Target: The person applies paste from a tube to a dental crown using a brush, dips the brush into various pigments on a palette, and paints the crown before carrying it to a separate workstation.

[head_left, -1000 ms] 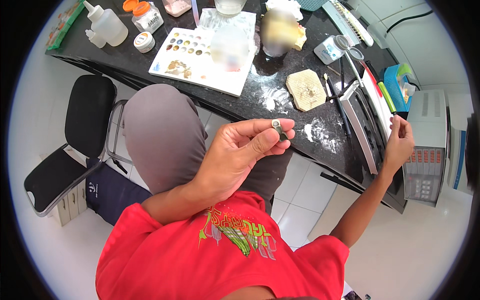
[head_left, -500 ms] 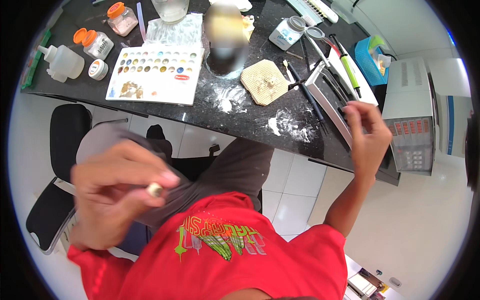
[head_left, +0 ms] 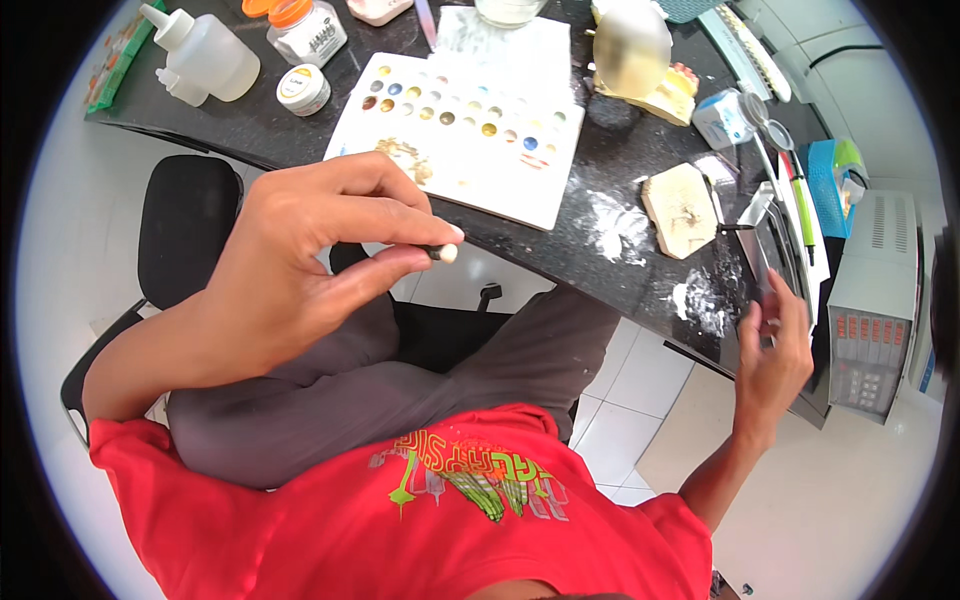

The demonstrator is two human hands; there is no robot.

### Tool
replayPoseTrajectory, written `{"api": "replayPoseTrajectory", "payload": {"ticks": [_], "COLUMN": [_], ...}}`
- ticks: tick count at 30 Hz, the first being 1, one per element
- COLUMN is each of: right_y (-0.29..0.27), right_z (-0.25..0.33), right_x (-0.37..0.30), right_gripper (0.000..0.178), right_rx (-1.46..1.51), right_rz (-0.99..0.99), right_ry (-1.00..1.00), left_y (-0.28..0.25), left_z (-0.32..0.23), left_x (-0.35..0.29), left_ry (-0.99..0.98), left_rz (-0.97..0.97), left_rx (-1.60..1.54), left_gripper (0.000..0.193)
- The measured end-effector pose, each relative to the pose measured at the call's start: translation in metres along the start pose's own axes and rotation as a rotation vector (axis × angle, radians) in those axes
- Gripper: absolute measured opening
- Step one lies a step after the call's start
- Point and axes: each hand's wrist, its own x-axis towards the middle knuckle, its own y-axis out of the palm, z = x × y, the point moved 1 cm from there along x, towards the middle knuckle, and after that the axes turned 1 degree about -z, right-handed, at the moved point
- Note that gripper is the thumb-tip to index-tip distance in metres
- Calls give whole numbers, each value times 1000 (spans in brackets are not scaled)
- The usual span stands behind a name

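My left hand [head_left: 300, 240] is raised in front of the table's edge, thumb and forefinger closed on a small tooth-shaped piece [head_left: 450, 254], creamy white at its tip with a dark part behind. My right hand [head_left: 775, 350] is at the table's right side, fingers curled together at the lower end of a flat greyish metal strip [head_left: 757, 252]; its kind is unclear. Near that hand lies a beige honeycomb firing tray [head_left: 681, 210], with a dark handle beside it. A white palette [head_left: 480, 175] with rows of coloured wells lies beyond my left hand.
Squeeze bottles [head_left: 215, 60], a small white jar [head_left: 303, 90] and an orange-lidded jar [head_left: 308, 35] stand at the far left. White powder [head_left: 615, 225] smears the black tabletop [head_left: 590, 165]. Right of the table are a blue basket [head_left: 828, 180] and a grey machine [head_left: 870, 300].
My left hand has risen away from me and to the right, still pinching the small piece. The right hand's fingers have come to the metal strip. The whole view has shifted.
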Motion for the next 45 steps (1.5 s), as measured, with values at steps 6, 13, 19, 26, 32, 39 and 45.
{"api": "replayPoseTrajectory", "payload": {"ticks": [6,13,19,26,32,39,45], "right_y": [-16,12,16,17,18,24,11], "right_z": [3,109,172,188,202,213,186], "right_x": [-19,21,70,92,100,109,101], "right_gripper": [14,32,22,14,17,11,11], "right_rx": [572,1090,1380,1359,1142,992,945], "right_rz": [-433,-387,57,219,157,33,-77], "right_ry": [371,-54,-105,-2,-57,-161,-124], "left_y": [7,24,15,20,22,23,19], "left_z": [25,57,59,69,71,72,70], "left_x": [-6,-18,-21,-22,-22,-22,-18], "left_ry": [91,418,538,591,587,553,509], "left_rz": [-128,-293,-360,-415,-435,-441,-426], "left_rx": [86,171,236,192,212,190,170], "left_gripper": [26,26,20,17,17,18,20]}}
